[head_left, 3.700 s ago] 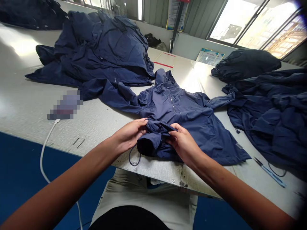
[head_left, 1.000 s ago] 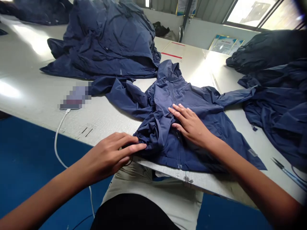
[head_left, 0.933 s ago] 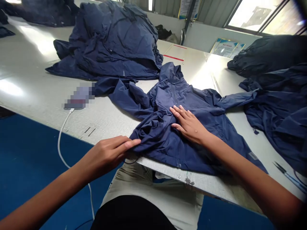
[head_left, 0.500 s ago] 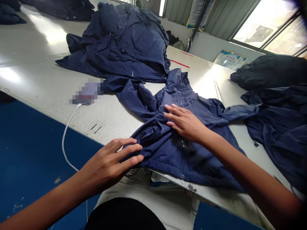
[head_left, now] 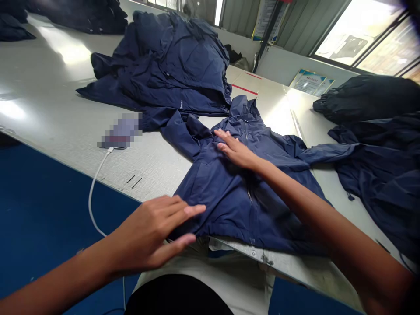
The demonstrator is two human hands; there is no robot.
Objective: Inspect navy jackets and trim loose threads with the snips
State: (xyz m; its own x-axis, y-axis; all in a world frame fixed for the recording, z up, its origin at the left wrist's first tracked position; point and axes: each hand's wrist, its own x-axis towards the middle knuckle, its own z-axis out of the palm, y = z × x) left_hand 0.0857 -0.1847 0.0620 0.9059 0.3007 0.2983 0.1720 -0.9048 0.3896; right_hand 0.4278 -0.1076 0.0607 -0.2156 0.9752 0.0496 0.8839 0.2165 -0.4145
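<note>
A navy zip-up jacket (head_left: 269,183) lies front up on the white table (head_left: 49,118), its hem at the near edge and its collar pointing away. My left hand (head_left: 157,232) rests at the jacket's lower left hem corner, fingers stretched out, thumb under the edge. My right hand (head_left: 234,151) lies flat and open on the jacket's chest, left of the zipper. The left half of the jacket is smoothed flat. One sleeve runs left toward the pile, the other reaches right.
A heap of navy jackets (head_left: 170,70) sits at the back left, more dark garments (head_left: 377,131) at the right. A blurred phone (head_left: 121,131) with a white cable (head_left: 95,188) lies left of the jacket. Papers (head_left: 310,81) lie near the window. The floor is blue.
The bunched fabric on the jacket's left side has been spread flat. My right hand slid up and away over the chest. My left hand stayed at the hem corner.
</note>
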